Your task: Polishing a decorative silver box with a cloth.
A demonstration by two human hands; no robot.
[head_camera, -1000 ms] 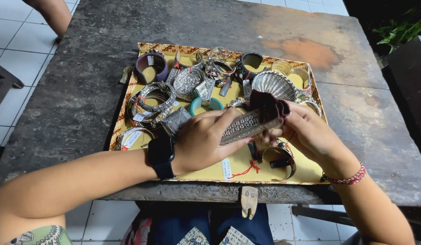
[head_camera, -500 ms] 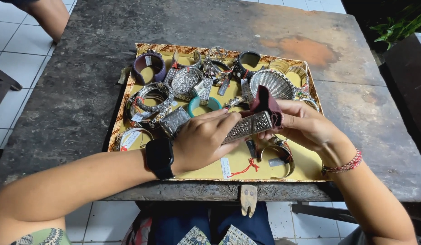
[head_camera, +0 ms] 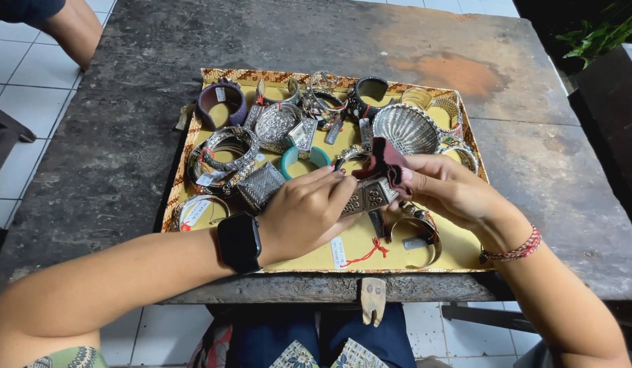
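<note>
- While both hands work above the tray, the left hand holds a silver cuff, its fingers curled narrow around the near end.
- Right hand: fingers pinched on a dark red cloth pressed against the cuff's far end. The cuff sits between the two sets of fingers, lifted just above the tray.
- Risk, as judged: the grip is at the ends only. If the cloth drags or the left fingers slacken, the cuff could slip and drop onto the pieces below, scratching or denting them.
- Risk, as judged: a tag on red string lies just under the left fingers, and a wrist could snag it and pull its piece out of place.
- Tray contents: crowded with bangles and cuffs, many touching or overlapping. A teal bangle lies just beyond the left fingers, a silver shell dish just beyond the right fingers, and a purple bangle at the far left corner. An open cuff rests below the right fingers.
- The tray rests on a dark stone surface, its near edge close to the rim.
</note>
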